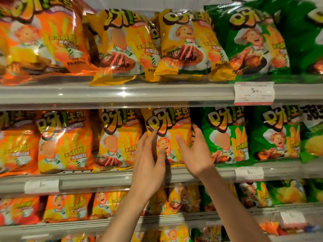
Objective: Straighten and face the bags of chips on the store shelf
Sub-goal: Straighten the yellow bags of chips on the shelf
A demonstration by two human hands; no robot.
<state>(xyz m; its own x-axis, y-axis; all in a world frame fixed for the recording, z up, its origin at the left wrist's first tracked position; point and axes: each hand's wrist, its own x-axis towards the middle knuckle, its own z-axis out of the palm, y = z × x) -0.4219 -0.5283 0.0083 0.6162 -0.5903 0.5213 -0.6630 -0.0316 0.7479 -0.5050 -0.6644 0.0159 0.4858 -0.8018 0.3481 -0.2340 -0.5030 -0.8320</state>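
A yellow chip bag (167,126) stands on the middle shelf (104,180), leaning a little to the left. My left hand (150,159) grips its left edge, fingers behind and thumb on the front. On the bag's right edge my right hand (194,151) does the same, its fingers wrapped behind and its thumb pressed on the front. Left of it stands another yellow bag (118,138), and a green bag (225,133) stands to the right. Orange bags (64,140) fill the shelf's left part.
The top shelf (122,93) carries orange, yellow and green bags, two yellow ones (185,44) tilted. Price tags (253,93) hang on the shelf rails. Lower shelves (70,224) hold more bags of the same kinds.
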